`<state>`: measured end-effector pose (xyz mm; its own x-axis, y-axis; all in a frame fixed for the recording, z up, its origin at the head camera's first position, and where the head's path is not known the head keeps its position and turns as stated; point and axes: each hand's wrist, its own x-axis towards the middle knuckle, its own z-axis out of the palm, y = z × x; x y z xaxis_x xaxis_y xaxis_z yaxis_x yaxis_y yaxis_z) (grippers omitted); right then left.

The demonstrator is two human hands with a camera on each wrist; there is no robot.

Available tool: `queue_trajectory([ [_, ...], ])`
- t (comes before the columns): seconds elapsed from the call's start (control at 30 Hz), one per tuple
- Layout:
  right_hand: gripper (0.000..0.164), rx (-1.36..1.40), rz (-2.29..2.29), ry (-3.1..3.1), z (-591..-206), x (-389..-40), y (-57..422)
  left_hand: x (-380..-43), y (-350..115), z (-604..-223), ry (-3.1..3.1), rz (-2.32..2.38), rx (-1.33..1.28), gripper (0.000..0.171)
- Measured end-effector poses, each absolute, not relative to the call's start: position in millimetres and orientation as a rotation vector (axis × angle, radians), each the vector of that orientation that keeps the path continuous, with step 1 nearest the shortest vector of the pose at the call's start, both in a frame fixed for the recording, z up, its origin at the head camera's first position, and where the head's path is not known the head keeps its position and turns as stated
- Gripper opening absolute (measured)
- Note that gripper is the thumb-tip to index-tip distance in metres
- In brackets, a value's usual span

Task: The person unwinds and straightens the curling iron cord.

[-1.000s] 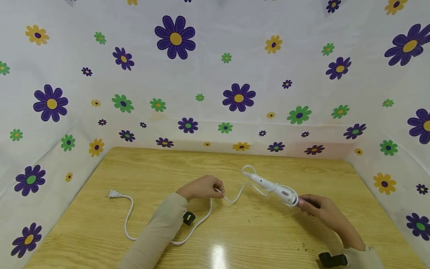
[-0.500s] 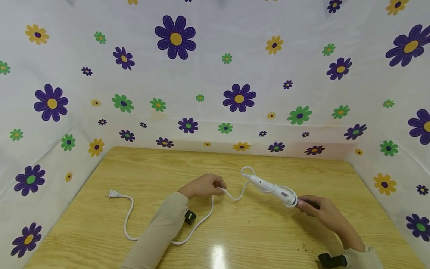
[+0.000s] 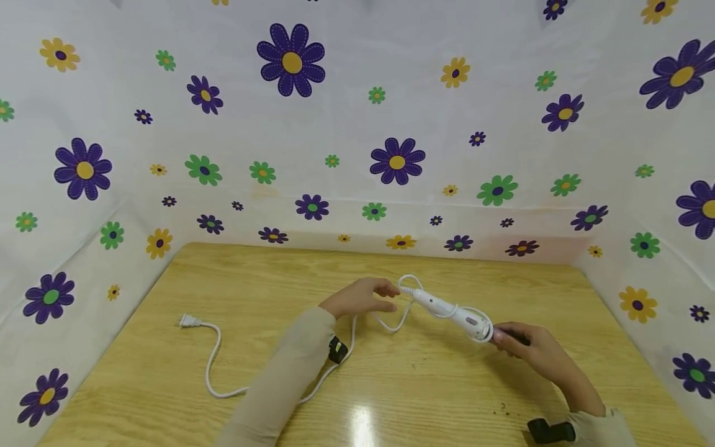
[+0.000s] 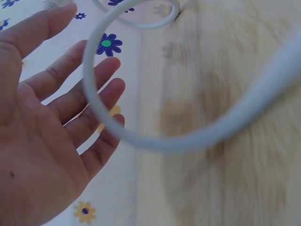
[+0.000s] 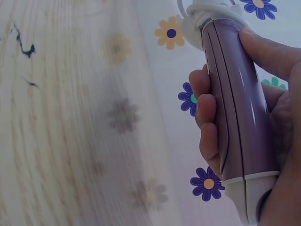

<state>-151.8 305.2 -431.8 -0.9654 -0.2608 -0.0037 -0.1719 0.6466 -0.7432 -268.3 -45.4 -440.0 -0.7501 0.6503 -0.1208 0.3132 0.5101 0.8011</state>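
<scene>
The left hand (image 3: 360,297) has let go of the cord (image 3: 391,323) and spreads beside it; the right hand (image 3: 527,347) clasps the curling iron (image 3: 455,313).

On the desk (image 3: 447,385), enclosed left, right and behind by a backdrop (image 3: 346,124): plug (image 3: 188,321) at far left, its cord (image 3: 212,366) looping forward, then running right under the left forearm and up to a styling tool (image 3: 455,315) right of centre. Left hand (image 3: 360,297) at centre, just left of the tool's far end, with a cord loop before its palm. Right hand (image 3: 530,351) at the tool's near end, closed round its barrel.
</scene>
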Motion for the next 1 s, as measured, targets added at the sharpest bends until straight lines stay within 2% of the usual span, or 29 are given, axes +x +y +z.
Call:
queue_trajectory([
  [0.5, 0.037, -0.327, -1.262, 2.682, -429, -151, 309, -282, -6, -461, 2.151, 1.232, 0.714, 0.047],
  [0.77, 0.036, -0.373, -1.268, 2.689, -430, -151, 309, -279, -11, -459, 2.146, 1.244, 0.758, 0.029],
  [1.0, 0.038, -0.386, -1.254, 2.671, -431, -152, 305, -279, -21, -460, 2.147, 1.335, 0.703, 0.019],
])
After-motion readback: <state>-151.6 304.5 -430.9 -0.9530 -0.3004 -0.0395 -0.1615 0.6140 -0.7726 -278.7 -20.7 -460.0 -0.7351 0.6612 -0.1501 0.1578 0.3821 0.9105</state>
